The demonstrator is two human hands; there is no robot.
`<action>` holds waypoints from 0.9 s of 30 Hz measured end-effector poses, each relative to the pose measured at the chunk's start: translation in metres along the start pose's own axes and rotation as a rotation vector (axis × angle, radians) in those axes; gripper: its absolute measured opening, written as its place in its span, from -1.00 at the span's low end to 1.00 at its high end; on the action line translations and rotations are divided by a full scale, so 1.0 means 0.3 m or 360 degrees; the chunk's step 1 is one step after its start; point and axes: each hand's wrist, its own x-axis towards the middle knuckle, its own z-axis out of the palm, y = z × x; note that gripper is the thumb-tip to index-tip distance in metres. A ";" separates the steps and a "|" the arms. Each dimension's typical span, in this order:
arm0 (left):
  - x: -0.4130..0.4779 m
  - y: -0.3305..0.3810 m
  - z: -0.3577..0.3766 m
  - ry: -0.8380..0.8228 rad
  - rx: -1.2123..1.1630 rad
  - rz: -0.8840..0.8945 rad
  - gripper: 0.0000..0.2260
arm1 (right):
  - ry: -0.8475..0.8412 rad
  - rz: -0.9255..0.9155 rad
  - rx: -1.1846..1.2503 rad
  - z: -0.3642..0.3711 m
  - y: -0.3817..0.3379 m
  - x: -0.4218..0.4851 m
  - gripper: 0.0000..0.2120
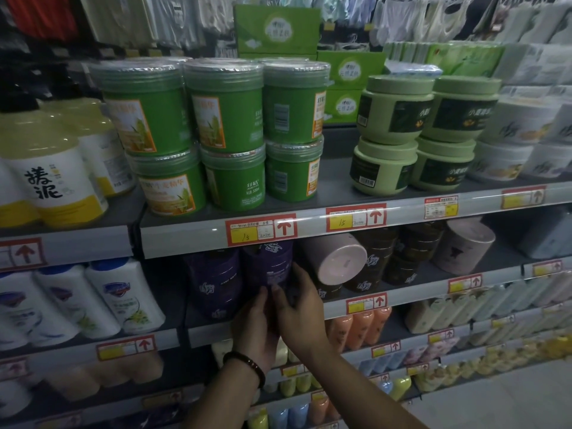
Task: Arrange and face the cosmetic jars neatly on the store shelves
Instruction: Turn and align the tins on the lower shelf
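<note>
On the second shelf (418, 291), the left hand (255, 323), with a bead bracelet (247, 363) on its wrist, curls its fingers round the lower front of a purple jar (269, 264). The right hand (301, 311) grips the right side of this jar with spread fingers. The jar stands upright, just beside a second purple jar (213, 280) on its left.

The step seems to be facing. It is best to turn the jar slowly until the label looks forward, then bring it in line with its neighbour without knocking the toppled jar (337, 264) near its right.

The count:
- On the top shelf (185, 239), six green jars (229, 119) in front.
- Four pale green jars (399, 109).
- Below, two purple jars plainly seen.
- Two jars lying on their sides, the other toppled jar (464, 246) farther right.
</note>
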 end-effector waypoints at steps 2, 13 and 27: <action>-0.002 -0.010 0.004 0.0004 0.0020 -0.0016 -0.68 | -0.0007 0.0020 0.0010 -0.016 -0.007 -0.012 -0.47; -0.075 -0.014 0.064 -0.0231 0.0301 -0.0052 -0.74 | -0.0016 0.0100 0.0125 -0.149 -0.025 -0.088 -0.81; -0.092 -0.048 0.222 -0.0532 0.0820 0.0420 -0.54 | 0.0465 0.0065 0.0081 -0.421 0.016 0.055 -0.53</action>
